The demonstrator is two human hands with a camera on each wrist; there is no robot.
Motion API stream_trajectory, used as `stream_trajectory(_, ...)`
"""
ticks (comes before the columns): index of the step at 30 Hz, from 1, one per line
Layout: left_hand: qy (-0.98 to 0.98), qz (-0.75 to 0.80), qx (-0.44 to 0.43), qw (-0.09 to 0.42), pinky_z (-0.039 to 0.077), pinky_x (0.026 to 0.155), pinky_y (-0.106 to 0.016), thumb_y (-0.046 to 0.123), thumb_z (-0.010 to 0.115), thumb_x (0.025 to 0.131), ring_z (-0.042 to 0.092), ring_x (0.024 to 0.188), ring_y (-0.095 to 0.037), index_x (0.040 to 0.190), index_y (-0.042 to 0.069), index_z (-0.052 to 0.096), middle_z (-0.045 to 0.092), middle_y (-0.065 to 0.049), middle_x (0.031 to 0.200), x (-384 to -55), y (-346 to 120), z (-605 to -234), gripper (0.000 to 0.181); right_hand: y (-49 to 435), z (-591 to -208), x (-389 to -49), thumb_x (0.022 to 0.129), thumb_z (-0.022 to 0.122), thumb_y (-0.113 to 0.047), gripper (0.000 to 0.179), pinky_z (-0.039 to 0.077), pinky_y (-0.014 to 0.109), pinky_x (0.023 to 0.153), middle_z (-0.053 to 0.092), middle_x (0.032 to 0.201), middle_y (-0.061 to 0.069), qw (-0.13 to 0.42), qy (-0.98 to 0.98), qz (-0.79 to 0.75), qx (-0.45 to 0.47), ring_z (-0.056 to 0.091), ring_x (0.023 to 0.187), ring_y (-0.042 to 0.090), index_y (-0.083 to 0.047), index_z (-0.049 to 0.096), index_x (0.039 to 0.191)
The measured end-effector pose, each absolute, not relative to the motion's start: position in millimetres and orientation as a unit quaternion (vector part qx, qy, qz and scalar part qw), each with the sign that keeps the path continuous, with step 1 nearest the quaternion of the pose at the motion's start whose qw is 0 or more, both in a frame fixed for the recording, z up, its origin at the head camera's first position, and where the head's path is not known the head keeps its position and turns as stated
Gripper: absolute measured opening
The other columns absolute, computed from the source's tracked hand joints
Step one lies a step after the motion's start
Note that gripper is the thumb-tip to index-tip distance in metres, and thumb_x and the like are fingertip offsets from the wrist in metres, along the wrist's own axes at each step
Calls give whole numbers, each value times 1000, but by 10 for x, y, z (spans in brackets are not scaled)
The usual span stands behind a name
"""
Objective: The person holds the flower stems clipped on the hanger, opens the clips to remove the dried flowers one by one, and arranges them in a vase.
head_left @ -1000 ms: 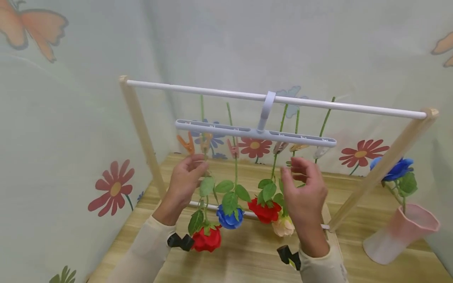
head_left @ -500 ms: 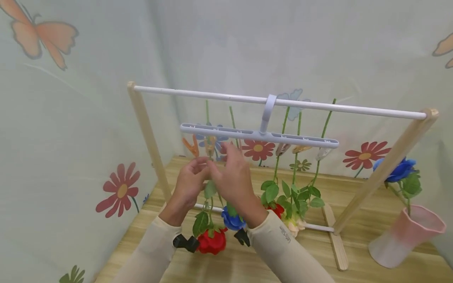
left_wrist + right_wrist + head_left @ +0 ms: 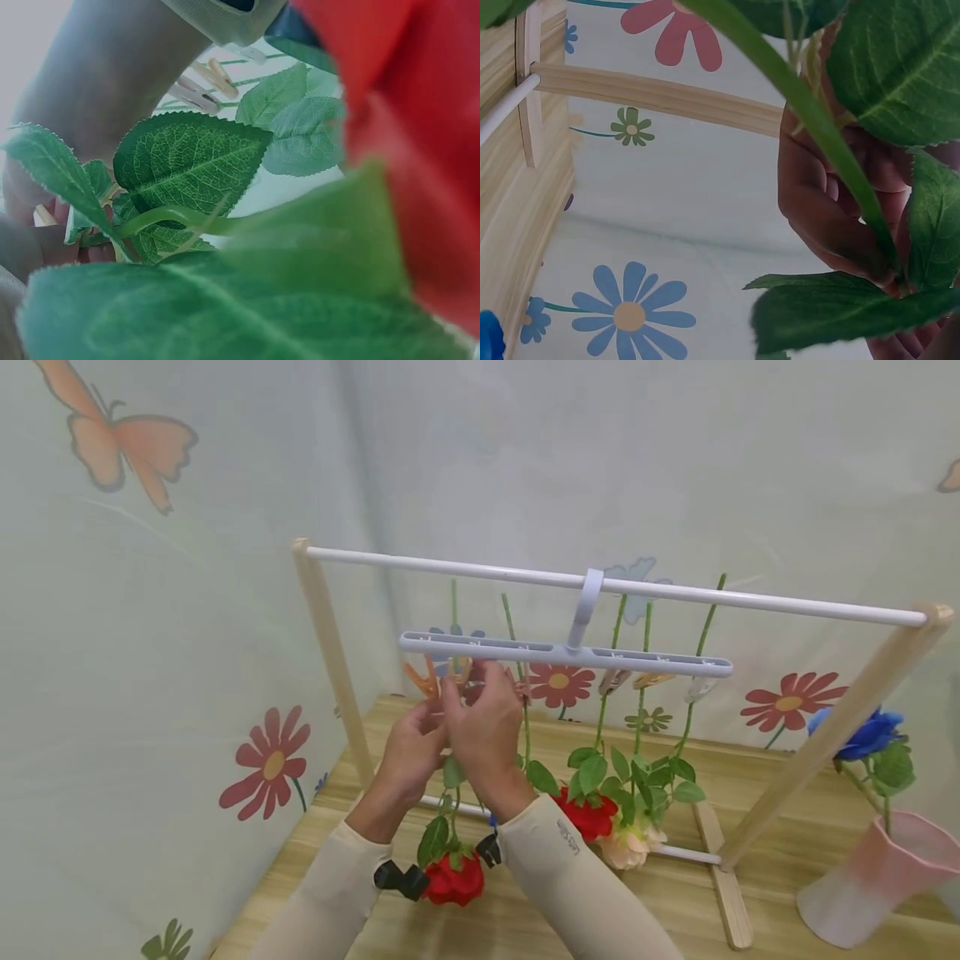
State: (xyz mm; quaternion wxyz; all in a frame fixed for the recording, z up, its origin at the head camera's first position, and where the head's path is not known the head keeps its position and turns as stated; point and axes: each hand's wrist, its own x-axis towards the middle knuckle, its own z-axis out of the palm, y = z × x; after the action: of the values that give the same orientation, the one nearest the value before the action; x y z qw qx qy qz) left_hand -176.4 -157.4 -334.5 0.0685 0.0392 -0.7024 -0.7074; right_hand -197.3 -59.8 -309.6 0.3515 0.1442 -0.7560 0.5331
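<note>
A red rose (image 3: 454, 881) hangs upside down by its green stem (image 3: 817, 124) under a pale lilac hanger (image 3: 562, 653). My left hand (image 3: 408, 756) pinches that stem above the leaves. My right hand (image 3: 487, 735) is raised beside it, thumb and index finger at the legs of the beige clothespin (image 3: 459, 670) on the stem. To the left hangs an orange clothespin (image 3: 422, 681); a pink one (image 3: 522, 685) stands just right of my fingers. The right hand mostly covers a blue rose. Leaves (image 3: 195, 161) and red petals (image 3: 427, 142) fill much of the left wrist view.
The hanger hooks over the white rod (image 3: 450, 567) of a wooden rack. Further right hang another red rose (image 3: 588, 814) and a cream rose (image 3: 628, 843), by clothespins. A pink-white vase (image 3: 862, 881) with a blue rose (image 3: 862, 733) stands on the wooden table at right.
My right hand has moved left from the right-hand flowers, then up to the beige clothespin. The left hand has stayed at the rose stem. The head view has shifted slightly.
</note>
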Motion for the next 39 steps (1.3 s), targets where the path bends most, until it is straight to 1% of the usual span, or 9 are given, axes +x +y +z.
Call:
stream_trajectory(7,-708,-702,38,67,59,68,-27,15,61,101,66,86,-12,140,7,56,63,-23,130,-1757,-1547,-3316,41,-591,-3100,-1980,94,73,-22,32,63,30,73,73,99,8,373,-742,539,140,77,84,19,-7,67,121)
stream_trajectory(11,-713,-697,37,65,59,68,-27,17,61,101,66,87,-12,142,7,55,62,-23,130,-1758,-1534,-3303,42,-591,-3107,-1977,93,73,-22,30,63,30,74,76,100,10,388,-740,533,132,78,85,19,-5,69,118)
stream_trajectory(15,-714,-696,37,65,58,67,-27,18,60,102,65,87,-12,142,6,55,63,-23,130,-1764,-1530,-3313,42,-597,-3117,-1986,92,73,-21,28,63,29,71,78,101,10,404,-737,527,125,78,83,19,-4,70,114)
stream_trajectory(21,-706,-703,39,71,56,64,-27,13,60,100,64,82,-10,141,6,56,64,-21,123,-1757,-1513,-3339,41,-595,-3134,-1991,92,73,-21,23,63,32,69,78,99,10,410,-739,520,123,78,81,19,-3,72,106)
stream_trajectory(25,-710,-700,40,73,58,66,-29,9,59,99,64,80,-11,137,4,58,65,-20,118,-1759,-1516,-3364,38,-588,-3131,-1988,93,72,-21,22,63,33,70,78,98,9,415,-742,510,131,78,83,20,-3,72,106)
stream_trajectory(29,-718,-690,42,74,58,65,-29,9,59,98,64,80,-11,137,3,58,65,-24,122,-1762,-1520,-3387,40,-593,-3125,-1985,92,71,-20,21,63,32,70,77,96,9,416,-745,505,131,76,84,20,-4,72,106)
stream_trajectory(33,-723,-687,42,68,59,66,-28,8,59,98,65,82,-11,141,5,56,64,-25,128,-1750,-1540,-3423,43,-604,-3126,-1978,91,72,-23,23,62,31,70,74,93,6,405,-754,502,124,73,82,19,-5,70,105)
stream_trajectory(36,-730,-680,40,56,62,69,-32,12,61,99,67,85,-14,138,6,58,65,-24,126,-1724,-1588,-3465,39,-610,-3120,-1984,91,73,-25,25,61,32,71,71,92,5,396,-762,496,126,72,83,19,-6,68,106)
stream_trajectory(39,-750,-659,44,43,63,73,-34,21,63,100,69,88,-17,132,7,61,67,-21,121,-1675,-1659,-3514,35,-611,-3122,-1997,91,73,-23,26,61,32,71,71,92,5,393,-767,489,135,73,83,20,-6,67,109)
